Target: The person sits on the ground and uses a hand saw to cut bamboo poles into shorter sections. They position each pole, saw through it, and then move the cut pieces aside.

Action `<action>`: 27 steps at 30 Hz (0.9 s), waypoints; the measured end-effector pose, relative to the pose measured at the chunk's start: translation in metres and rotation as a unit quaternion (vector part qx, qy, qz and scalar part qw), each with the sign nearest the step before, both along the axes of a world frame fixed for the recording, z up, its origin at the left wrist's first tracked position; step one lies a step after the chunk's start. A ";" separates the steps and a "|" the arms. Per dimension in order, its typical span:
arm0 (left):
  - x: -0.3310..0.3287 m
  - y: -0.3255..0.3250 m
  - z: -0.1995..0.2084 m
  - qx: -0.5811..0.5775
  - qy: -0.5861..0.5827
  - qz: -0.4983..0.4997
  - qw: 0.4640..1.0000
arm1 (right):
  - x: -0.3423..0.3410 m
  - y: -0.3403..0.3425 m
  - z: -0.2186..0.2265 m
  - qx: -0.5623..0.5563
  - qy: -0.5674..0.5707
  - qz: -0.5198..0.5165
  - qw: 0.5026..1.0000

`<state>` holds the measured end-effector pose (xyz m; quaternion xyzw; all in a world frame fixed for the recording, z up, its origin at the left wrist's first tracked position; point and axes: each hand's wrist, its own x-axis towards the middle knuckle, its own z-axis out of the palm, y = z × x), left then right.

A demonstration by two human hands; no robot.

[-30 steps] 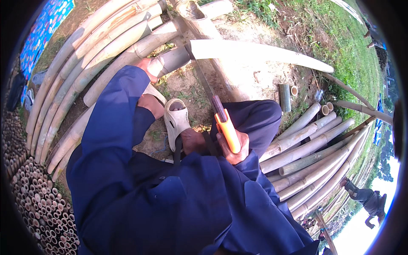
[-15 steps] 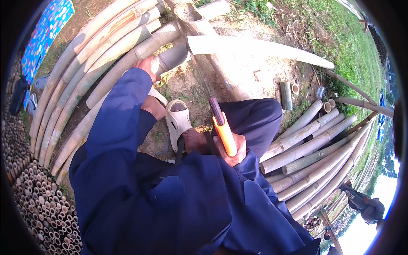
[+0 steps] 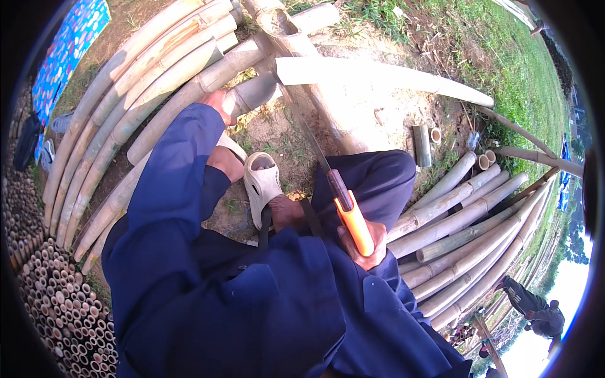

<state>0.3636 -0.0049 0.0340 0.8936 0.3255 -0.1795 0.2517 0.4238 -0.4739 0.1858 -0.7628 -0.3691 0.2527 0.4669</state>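
Note:
My right hand (image 3: 367,246) is closed around the orange handle of a hand saw (image 3: 313,142), above my bent right knee. The saw's thin blade slants up to the far left and meets a bamboo pole (image 3: 384,75) near its left end. My left hand (image 3: 220,106) grips the short grey end (image 3: 253,93) of that pole, left of the blade; its fingers are partly hidden by the sleeve and the bamboo. Beneath the pole lies a thick bamboo support (image 3: 318,104) with an open hollow at its top. How deep the blade sits in the bamboo cannot be made out.
Long bamboo poles (image 3: 142,82) lie at my left, and more poles (image 3: 460,220) at my right. A stack of cut bamboo tubes (image 3: 69,309) fills the lower left. Short cut pieces (image 3: 423,146) lie on the ground. Another person (image 3: 541,315) is far off at the right.
My right hand has drawn the saw back toward me and to the right. My left hand stays on the bamboo's end, almost unmoved.

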 end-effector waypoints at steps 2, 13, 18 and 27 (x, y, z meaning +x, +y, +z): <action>0.010 -0.018 0.019 -0.022 0.004 0.023 0.999 | 0.015 0.043 -0.010 0.005 0.066 -0.045 0.997; 0.006 -0.025 0.011 -0.003 0.009 0.028 1.000 | 0.018 0.060 -0.003 -0.036 0.146 -0.047 0.987; 0.002 -0.012 0.011 -0.028 0.004 0.014 1.000 | 0.044 0.112 -0.041 0.011 -0.024 -0.010 1.000; 0.011 -0.036 0.041 0.021 0.028 0.069 0.997 | -0.005 0.056 -0.015 -0.045 0.025 -0.075 0.996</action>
